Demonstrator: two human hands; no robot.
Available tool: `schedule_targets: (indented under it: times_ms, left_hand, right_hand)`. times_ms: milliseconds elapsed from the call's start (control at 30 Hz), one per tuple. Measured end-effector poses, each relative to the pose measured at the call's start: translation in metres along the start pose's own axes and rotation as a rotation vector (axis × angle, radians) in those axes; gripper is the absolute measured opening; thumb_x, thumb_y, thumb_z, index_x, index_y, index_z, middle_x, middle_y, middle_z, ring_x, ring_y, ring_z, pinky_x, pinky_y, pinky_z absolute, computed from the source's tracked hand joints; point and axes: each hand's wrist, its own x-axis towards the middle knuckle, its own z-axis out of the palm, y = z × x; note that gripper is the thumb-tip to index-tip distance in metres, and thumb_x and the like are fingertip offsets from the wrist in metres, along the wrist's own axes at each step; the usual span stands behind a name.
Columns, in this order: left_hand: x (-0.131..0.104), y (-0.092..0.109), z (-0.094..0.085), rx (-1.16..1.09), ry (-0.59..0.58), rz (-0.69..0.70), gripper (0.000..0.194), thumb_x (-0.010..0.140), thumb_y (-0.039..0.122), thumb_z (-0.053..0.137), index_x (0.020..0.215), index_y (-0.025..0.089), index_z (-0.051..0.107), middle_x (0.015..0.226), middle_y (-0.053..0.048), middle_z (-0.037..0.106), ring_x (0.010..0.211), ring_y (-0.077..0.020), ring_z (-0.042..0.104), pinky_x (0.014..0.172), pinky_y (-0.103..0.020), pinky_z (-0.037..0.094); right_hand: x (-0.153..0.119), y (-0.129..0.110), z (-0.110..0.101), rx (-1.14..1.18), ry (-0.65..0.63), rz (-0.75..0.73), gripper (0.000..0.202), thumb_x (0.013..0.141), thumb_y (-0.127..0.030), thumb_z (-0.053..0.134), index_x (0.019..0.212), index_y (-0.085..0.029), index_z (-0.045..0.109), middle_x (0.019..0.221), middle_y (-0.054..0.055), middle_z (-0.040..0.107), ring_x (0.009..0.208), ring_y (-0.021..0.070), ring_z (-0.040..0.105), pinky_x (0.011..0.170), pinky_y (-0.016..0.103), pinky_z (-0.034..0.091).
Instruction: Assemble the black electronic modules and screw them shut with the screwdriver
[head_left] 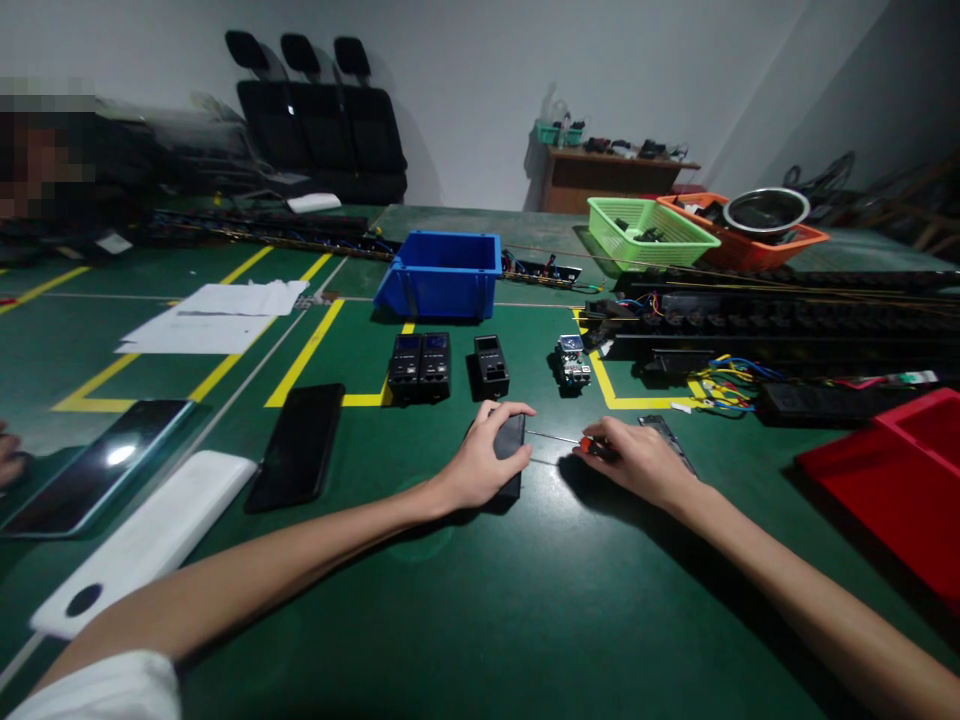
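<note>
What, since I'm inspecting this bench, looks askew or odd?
Loose coloured wires lie tangled beyond the right hand, looking untidy; at left, the papers overlap unevenly and stray across yellow lines.

black box (510, 438): rectangular, gripped | screwdriver (585, 445): orange on handle, thin shaft crosswise, tip at box's right edge

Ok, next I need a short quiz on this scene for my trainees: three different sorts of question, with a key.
1. What does the left hand grip? A: bowl. B: black box. C: phone.
2. True or false: the right hand holds the screwdriver.
3. How many headrests show on the black seat?

Key: 1. B. 2. True. 3. Three.
</note>
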Motion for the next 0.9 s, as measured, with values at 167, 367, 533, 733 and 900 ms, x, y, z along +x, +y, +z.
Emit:
schedule_targets:
  times_ms: [167, 367, 533, 733, 900]
  left_hand:
    - [0.0, 0.0014, -0.0006, 0.001, -0.008, -0.005, 0.039, 0.083, 0.022, 0.059, 0.122, 0.025, 0.054, 0.109, -0.004, 0.046, 0.097, -0.0181, 0.051, 0.094, -0.034, 0.043]
    - [-0.0002, 0.0028, -0.0014, 0.006, -0.008, -0.005, 0.039, 0.083, 0.022, 0.059, 0.121, 0.025, 0.054, 0.11, -0.005, 0.046, 0.098, -0.0188, 0.051, 0.094, -0.035, 0.043]
    - [0.0001, 0.0016, -0.0008, 0.012, -0.002, -0.01, 0.04, 0.082, 0.021, 0.06, 0.121, 0.025, 0.054, 0.111, -0.005, 0.047, 0.099, -0.0192, 0.051, 0.095, -0.036, 0.043]
    - [0.0001, 0.0022, -0.0009, 0.012, 0.0, 0.006, 0.039, 0.082, 0.021, 0.059, 0.121, 0.024, 0.054, 0.109, -0.005, 0.046, 0.099, -0.0186, 0.051, 0.094, -0.034, 0.043]
    - [-0.0003, 0.0015, -0.0002, 0.006, -0.005, 0.01, 0.039, 0.083, 0.021, 0.059, 0.121, 0.024, 0.054, 0.108, -0.005, 0.046, 0.098, -0.0183, 0.051, 0.094, -0.034, 0.042]
  right_hand:
    - [-0.002, 0.0039, 0.002, 0.053, 0.082, -0.099, 0.014, 0.094, -0.026, 0.054, 0.086, -0.016, 0.058, 0.078, 0.008, 0.069, 0.066, 0.0153, 0.066, 0.058, 0.024, 0.045]
    - [-0.0008, 0.0035, -0.0002, 0.014, 0.123, -0.159, 0.016, 0.094, -0.025, 0.055, 0.082, -0.015, 0.061, 0.075, 0.007, 0.069, 0.067, 0.0146, 0.065, 0.059, 0.024, 0.042]
    - [-0.0015, 0.0038, 0.0001, -0.025, 0.122, -0.175, 0.017, 0.094, -0.026, 0.056, 0.085, -0.015, 0.063, 0.073, 0.006, 0.068, 0.063, 0.014, 0.062, 0.057, 0.025, 0.04]
    - [-0.0006, 0.0029, -0.0014, -0.042, 0.095, -0.172, 0.019, 0.095, -0.029, 0.054, 0.087, -0.015, 0.063, 0.073, 0.006, 0.068, 0.061, 0.0136, 0.061, 0.055, 0.025, 0.039]
    - [0.0009, -0.0023, -0.0018, 0.017, 0.066, -0.12, 0.022, 0.095, -0.035, 0.054, 0.087, -0.015, 0.061, 0.072, 0.005, 0.069, 0.058, 0.0135, 0.063, 0.053, 0.024, 0.04]
